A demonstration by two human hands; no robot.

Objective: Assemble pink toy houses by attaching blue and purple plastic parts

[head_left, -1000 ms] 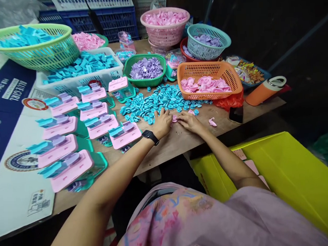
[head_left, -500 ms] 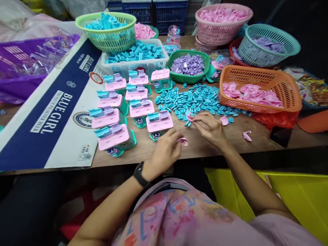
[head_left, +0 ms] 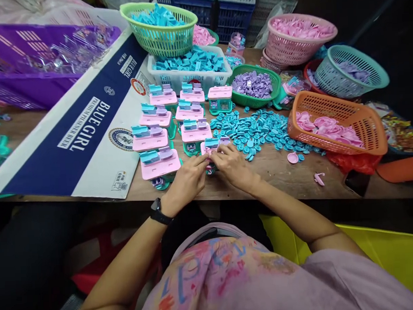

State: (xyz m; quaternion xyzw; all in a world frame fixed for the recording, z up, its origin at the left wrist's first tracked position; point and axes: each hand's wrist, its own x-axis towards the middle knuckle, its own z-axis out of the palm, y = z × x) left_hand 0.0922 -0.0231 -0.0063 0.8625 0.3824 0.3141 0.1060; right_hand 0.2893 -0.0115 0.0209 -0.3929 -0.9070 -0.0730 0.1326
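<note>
My left hand (head_left: 191,177) and my right hand (head_left: 233,168) meet over the front right toy house (head_left: 209,148), which has a pink top with blue and purple pieces and a green base. Fingers of both hands are bent and pinched together at its near left corner. What lies between the fingertips is hidden; a bit of pink shows there. My right fingers cover much of the top. Several similar toy houses (head_left: 160,164) stand in rows to the left and behind. To the right of my right hand spreads a pile of small blue plastic pieces (head_left: 256,130).
A blue and white carton panel (head_left: 87,152) leans at the left beside a purple basket (head_left: 31,86). Behind stand a white bin (head_left: 190,78) and a green basket (head_left: 243,101). At the right are an orange basket (head_left: 338,146), a loose pink piece (head_left: 318,178) and a phone (head_left: 357,182).
Both hands have moved left to the front right toy house. The right hand has come away from the blue pile, where it held a pink piece. The view has shifted slightly.
</note>
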